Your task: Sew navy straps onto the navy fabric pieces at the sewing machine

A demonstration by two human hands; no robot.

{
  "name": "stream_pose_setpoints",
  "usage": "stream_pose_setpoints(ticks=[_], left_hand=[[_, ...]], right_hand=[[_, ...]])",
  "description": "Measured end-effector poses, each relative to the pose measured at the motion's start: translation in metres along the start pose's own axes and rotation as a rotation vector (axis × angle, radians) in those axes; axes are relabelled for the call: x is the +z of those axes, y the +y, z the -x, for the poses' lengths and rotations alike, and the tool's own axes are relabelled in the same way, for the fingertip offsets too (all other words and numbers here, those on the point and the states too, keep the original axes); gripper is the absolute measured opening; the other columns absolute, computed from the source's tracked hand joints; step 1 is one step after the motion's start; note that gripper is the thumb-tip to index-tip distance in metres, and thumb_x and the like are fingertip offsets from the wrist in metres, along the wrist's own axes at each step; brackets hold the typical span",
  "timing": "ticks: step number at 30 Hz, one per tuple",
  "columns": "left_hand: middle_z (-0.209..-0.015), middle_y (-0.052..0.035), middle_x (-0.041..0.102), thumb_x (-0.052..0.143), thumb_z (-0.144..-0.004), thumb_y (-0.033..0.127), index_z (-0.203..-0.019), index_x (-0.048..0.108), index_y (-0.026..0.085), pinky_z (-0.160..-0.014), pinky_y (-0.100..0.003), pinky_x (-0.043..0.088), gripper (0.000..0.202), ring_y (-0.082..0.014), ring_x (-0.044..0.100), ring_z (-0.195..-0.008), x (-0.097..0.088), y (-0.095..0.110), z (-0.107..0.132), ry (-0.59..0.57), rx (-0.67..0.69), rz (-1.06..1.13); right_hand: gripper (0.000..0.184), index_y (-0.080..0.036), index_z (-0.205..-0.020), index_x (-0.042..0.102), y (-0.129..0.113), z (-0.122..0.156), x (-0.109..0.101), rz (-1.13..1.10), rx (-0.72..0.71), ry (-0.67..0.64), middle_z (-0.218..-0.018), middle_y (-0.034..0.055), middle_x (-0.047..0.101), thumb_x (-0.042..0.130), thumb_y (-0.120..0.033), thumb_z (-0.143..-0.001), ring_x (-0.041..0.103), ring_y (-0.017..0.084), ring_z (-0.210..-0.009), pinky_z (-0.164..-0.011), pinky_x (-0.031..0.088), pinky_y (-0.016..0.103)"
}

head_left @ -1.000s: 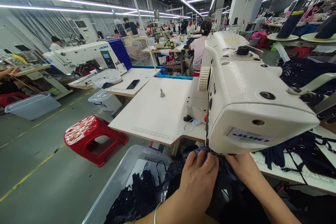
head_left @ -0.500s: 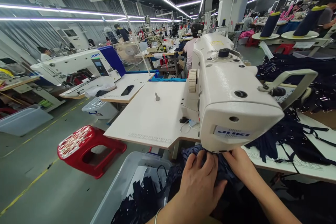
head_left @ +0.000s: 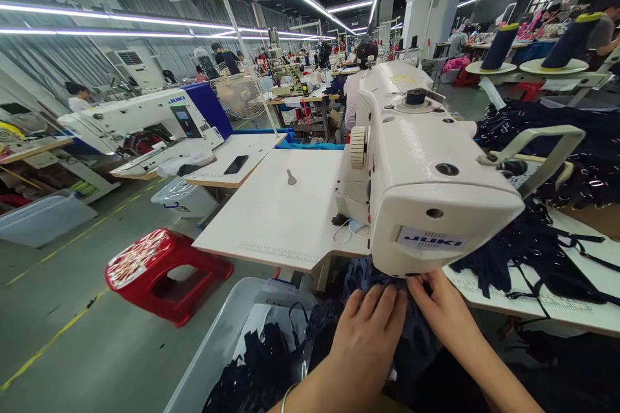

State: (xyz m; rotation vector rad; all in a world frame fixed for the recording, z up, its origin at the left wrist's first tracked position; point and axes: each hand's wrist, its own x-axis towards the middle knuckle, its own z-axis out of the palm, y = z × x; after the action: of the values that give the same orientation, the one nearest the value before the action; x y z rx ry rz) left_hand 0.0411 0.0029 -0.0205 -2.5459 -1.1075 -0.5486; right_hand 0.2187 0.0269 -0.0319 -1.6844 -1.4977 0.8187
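Note:
A white JUKI sewing machine [head_left: 426, 168] stands on a white table [head_left: 285, 213] right in front of me. Dark navy fabric [head_left: 368, 274] lies bunched under the machine's head. My left hand [head_left: 371, 335] lies flat on that fabric, fingers stretched toward the needle area. My right hand [head_left: 443, 313] presses the same fabric just below the machine's front face, fingers bent down on the cloth. The needle itself is hidden behind the machine head.
A clear plastic bin [head_left: 232, 335] with dark straps stands at my lower left, a red stool [head_left: 159, 271] beyond it. More navy pieces [head_left: 542, 251] pile on the table at right. Thread cones [head_left: 498, 45], other machines [head_left: 140, 119] and seated workers [head_left: 356, 87] fill the hall.
My left hand slid slightly back toward me and flattened; my right hand edged left under the machine head. The view tilted slightly.

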Motion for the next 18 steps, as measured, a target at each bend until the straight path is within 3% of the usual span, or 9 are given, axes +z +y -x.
stream_pose_setpoints(ticks=[5, 14, 18], left_hand=[[-0.132, -0.0051, 0.053, 0.038, -0.097, 0.026, -0.134, 0.051, 0.019, -0.093, -0.032, 0.035, 0.040, -0.0199, 0.045, -0.115, -0.002, 0.007, 0.002, -0.027, -0.045, -0.101], [-0.130, -0.0008, 0.055, 0.040, -0.096, 0.027, -0.133, 0.052, 0.020, -0.095, -0.033, 0.035, 0.039, -0.0181, 0.043, -0.116, 0.001, 0.005, -0.002, -0.026, -0.070, -0.078], [-0.130, 0.0007, 0.056, 0.037, -0.098, 0.025, -0.133, 0.051, 0.019, -0.095, -0.034, 0.033, 0.039, -0.0176, 0.043, -0.117, 0.000, 0.005, -0.003, -0.035, -0.070, -0.044]], right_hand=[[0.029, -0.025, -0.082, 0.048, -0.001, -0.009, -0.002, 0.097, 0.082, 0.013, -0.088, 0.0103, 0.067, 0.038, -0.051, -0.081, 0.063, 0.031, -0.093, -0.077, 0.044, 0.039], [0.034, -0.022, -0.084, 0.051, 0.001, -0.014, -0.002, 0.237, 0.041, 0.042, -0.084, 0.0136, 0.067, 0.033, -0.051, -0.081, 0.064, 0.034, -0.087, -0.067, 0.044, 0.039], [0.033, -0.022, -0.086, 0.051, 0.002, -0.015, -0.001, 0.219, 0.034, 0.038, -0.086, 0.0149, 0.067, 0.034, -0.050, -0.081, 0.062, 0.036, -0.099, -0.072, 0.045, 0.040]])
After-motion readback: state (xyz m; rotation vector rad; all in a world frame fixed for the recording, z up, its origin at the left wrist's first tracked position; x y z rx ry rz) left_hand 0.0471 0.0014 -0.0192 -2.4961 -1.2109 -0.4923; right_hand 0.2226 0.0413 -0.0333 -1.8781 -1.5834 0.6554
